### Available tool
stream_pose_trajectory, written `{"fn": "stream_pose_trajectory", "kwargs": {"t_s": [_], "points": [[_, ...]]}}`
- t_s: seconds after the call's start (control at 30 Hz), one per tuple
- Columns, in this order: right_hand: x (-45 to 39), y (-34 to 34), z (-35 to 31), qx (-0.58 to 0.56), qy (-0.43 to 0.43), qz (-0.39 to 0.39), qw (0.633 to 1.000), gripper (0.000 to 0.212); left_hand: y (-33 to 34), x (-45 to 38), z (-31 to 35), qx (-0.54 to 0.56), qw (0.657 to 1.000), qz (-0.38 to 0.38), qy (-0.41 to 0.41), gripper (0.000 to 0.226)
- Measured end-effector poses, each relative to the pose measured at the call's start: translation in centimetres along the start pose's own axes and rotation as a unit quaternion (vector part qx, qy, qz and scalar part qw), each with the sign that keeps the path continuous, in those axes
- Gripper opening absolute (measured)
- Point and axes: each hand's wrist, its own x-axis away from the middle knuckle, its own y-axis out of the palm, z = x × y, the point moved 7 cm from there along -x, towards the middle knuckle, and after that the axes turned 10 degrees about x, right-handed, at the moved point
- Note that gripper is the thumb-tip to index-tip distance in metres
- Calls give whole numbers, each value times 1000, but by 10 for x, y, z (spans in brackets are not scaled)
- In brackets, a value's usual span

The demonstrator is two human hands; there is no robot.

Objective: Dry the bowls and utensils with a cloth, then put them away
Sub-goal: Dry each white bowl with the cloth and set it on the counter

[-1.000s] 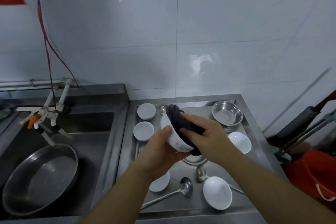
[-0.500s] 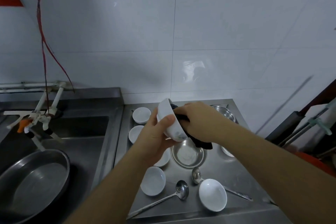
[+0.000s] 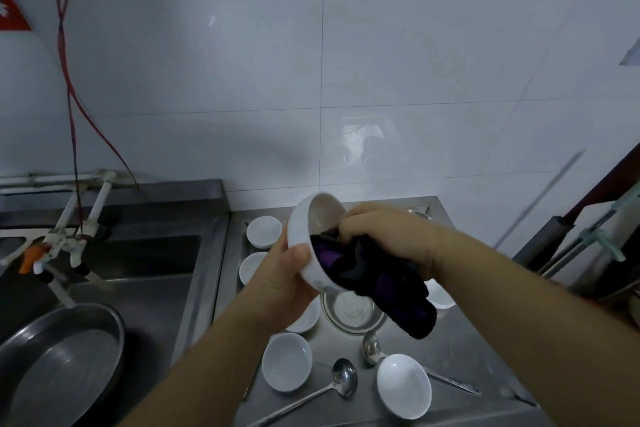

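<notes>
My left hand point(image 3: 282, 282) grips a white bowl point(image 3: 308, 236) by its outer wall, tilted on its side with the opening facing right. My right hand point(image 3: 388, 236) holds a dark cloth point(image 3: 377, 291) bunched against the bowl's inside; the cloth's tail hangs down to the right. Both hands are raised above the steel counter point(image 3: 460, 354). Below lie several white bowls, such as one point(image 3: 286, 361) and another point(image 3: 403, 385), a steel bowl point(image 3: 353, 312) and two ladles point(image 3: 341, 378) point(image 3: 372, 350).
A steel sink point(image 3: 145, 274) is at left with a large steel basin point(image 3: 60, 364) in it and a tap point(image 3: 65, 250) above. Red cords point(image 3: 71, 104) hang down the tiled wall. Poles and tool handles point(image 3: 585, 246) lean at the right.
The bowl has turned so its inside shows more. My right hand has pushed the cloth deeper into it, and both hands have risen slightly. The view has tilted up.
</notes>
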Motion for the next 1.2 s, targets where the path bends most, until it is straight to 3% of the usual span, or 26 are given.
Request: {"fn": "stream_pose_trajectory", "kwargs": {"t_s": [0.1,0.2,0.27,0.37,0.43,0.5,0.57,0.63,0.73,0.83,0.93,1.03,1.1,1.17,1.2], "points": [[6,13,4,-154,4,-1,988,13,12,5,1,-7,999,-36,3,101],[8,28,4,-260,-19,12,965,32,5,10,2,20,1000,23,0,103],[7,30,-1,-273,-61,63,958,32,-5,12,3,29,997,78,9,105],[4,16,-3,-90,-119,193,970,17,-13,14,0,21,991,130,14,109],[3,6,-10,129,-183,266,937,16,-18,15,-2,16,989,149,11,108],[1,8,-19,322,-230,257,882,22,-23,17,-2,-1,987,162,8,104],[-5,12,-18,468,-233,193,830,31,-25,21,-3,-15,985,169,3,103],[-7,11,-16,520,-207,143,816,31,-26,23,-3,-19,985,171,0,104],[-5,12,-11,432,-150,85,885,27,-27,22,3,-27,985,168,-8,114],[-1,11,-7,331,-98,47,937,39,-20,21,4,-32,990,138,-19,122],[3,12,7,122,-37,22,992,39,-12,24,-3,-12,993,112,-25,128],[5,29,23,-166,20,12,986,19,-9,27,-7,-10,994,106,-20,126],[0,38,27,-281,17,17,959,24,-10,28,-5,-31,992,121,-16,126],[-5,31,24,-238,-24,80,968,24,-14,30,-4,-47,987,154,-5,121],[-5,25,20,-150,-55,127,979,24,-16,31,-4,-48,985,166,1,117]]}}
